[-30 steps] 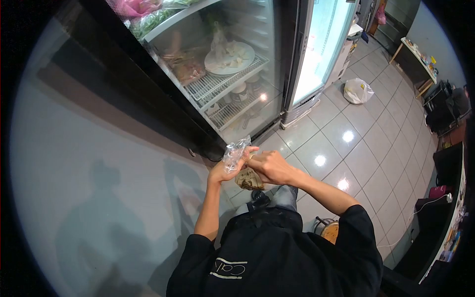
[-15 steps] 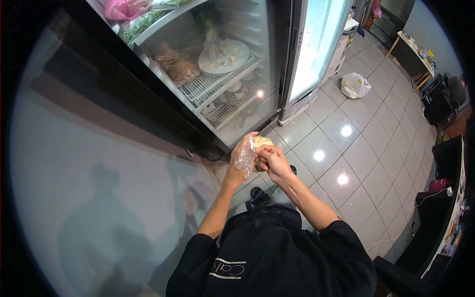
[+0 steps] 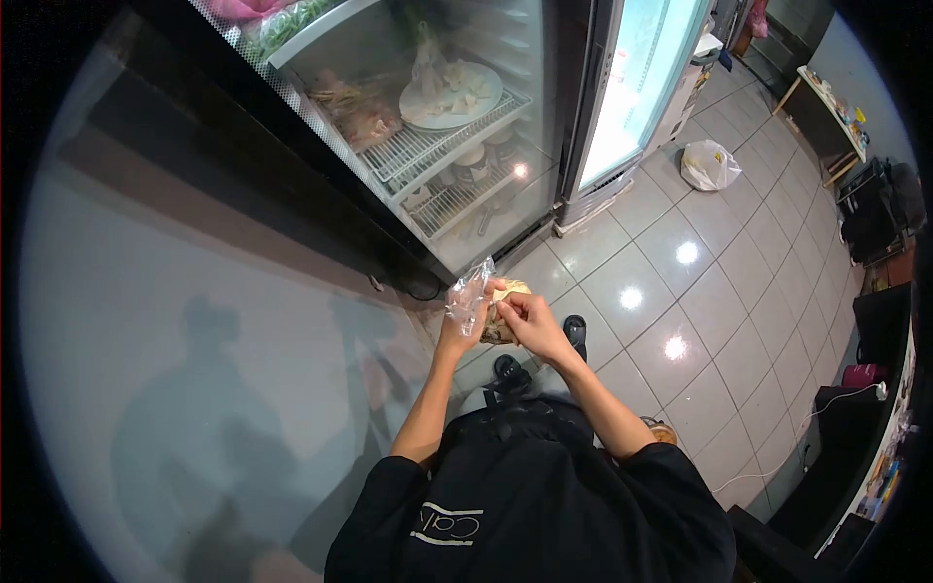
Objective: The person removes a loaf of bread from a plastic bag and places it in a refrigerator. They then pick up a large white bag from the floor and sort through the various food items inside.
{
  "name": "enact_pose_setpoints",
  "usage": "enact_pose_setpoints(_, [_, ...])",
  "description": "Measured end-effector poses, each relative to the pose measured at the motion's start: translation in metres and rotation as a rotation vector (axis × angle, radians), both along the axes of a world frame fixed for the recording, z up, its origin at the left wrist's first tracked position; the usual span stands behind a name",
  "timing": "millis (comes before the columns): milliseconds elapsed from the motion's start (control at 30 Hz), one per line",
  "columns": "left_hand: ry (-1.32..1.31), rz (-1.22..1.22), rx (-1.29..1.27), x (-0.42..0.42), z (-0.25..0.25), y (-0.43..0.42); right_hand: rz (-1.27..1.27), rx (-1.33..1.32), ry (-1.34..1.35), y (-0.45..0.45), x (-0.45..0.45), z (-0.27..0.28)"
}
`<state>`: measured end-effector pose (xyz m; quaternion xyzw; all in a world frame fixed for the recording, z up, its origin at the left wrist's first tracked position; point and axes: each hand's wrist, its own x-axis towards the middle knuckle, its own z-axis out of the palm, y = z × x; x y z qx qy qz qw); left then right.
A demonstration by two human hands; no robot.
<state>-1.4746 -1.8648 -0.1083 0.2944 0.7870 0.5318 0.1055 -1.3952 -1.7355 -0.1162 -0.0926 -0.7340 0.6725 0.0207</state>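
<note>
Clear plastic covers part of left hand; pouch between both hands, grasped by left, top edge pinched by right hand; contents hidden; fridge holds plate of pale pieces; topmost greens cut off.

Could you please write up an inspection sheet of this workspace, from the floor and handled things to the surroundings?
Surface: tiled floor, reflecting lights.
Things in hand: packet between the hands, contents unclear; clear plastic at the left hand.
Clutter: white bag on the floor; small items on the far table.
Hands: left hand holds the packet; right hand pinches at it.
Cables: white cable, right side.
Surroundings: glass-fronted fridge with a plate inside; brightly lit fridge beyond; wall at left.
</note>
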Motion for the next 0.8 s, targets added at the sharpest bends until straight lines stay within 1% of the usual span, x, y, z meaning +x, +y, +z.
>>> enact_pose_setpoints(33, [0.099, -0.026, 0.023, -0.003, -0.007, -0.003, 0.005, -0.003, -0.003, 0.0, 0.002, 0.004])
enact_pose_setpoints(67, [0.064, -0.032, -0.003, -0.004, -0.013, -0.005, 0.005, 0.171, 0.057, 0.0, 0.005, 0.008])
enact_pose_setpoints(100, [0.06, -0.03, -0.004, -0.004, -0.009, -0.006, 0.004, 0.346, 0.118, 0.001, 0.007, 0.01])
enact_pose_setpoints(133, [0.009, -0.038, 0.007, -0.003, -0.003, -0.008, 0.007, 0.345, 0.114, 0.0, 0.008, 0.008])
enact_pose_setpoints(200, [-0.11, -0.027, 0.054, -0.004, 0.003, -0.009, -0.001, 0.383, 0.205, -0.002, 0.008, 0.005])
enact_pose_setpoints(233, [-0.115, -0.023, 0.052, -0.005, 0.005, -0.009, 0.003, 0.38, 0.201, -0.002, 0.007, 0.006])
enact_pose_setpoints(300, [-0.177, -0.026, -0.004, -0.007, 0.011, -0.013, -0.059, 0.531, 0.413, -0.003, 0.005, 0.011])
enact_pose_setpoints(333, [-0.155, -0.066, 0.063, -0.008, 0.004, -0.015, -0.056, 0.527, 0.41, -0.002, 0.005, 0.013])
enact_pose_setpoints(367, [-0.157, -0.065, 0.061, -0.009, 0.002, -0.017, -0.046, 0.561, 0.4, 0.0, 0.003, 0.015])
enact_pose_setpoints(433, [-0.241, -0.027, 0.059, -0.009, 0.01, -0.018, -0.036, 0.596, 0.391, 0.002, 0.002, 0.02])
enact_pose_setpoints(500, [-0.248, -0.036, 0.054, -0.011, 0.016, -0.017, -0.012, 0.711, 0.478, 0.004, 0.001, 0.024])
enact_pose_setpoints(533, [-0.255, -0.044, 0.049, -0.012, 0.017, -0.018, -0.011, 0.712, 0.475, 0.006, 0.0, 0.024])
enact_pose_setpoints(600, [-0.238, -0.037, 0.038, -0.012, 0.022, -0.018, 0.123, 0.868, 0.522, 0.011, -0.002, 0.023])
enact_pose_setpoints(733, [-0.216, -0.032, 0.026, -0.011, 0.029, -0.018, 0.199, 0.886, 0.604, 0.017, -0.01, 0.027])
enact_pose_setpoints(800, [-0.21, -0.038, 0.001, -0.012, 0.028, -0.018, 0.243, 0.846, 0.643, 0.017, -0.015, 0.029])
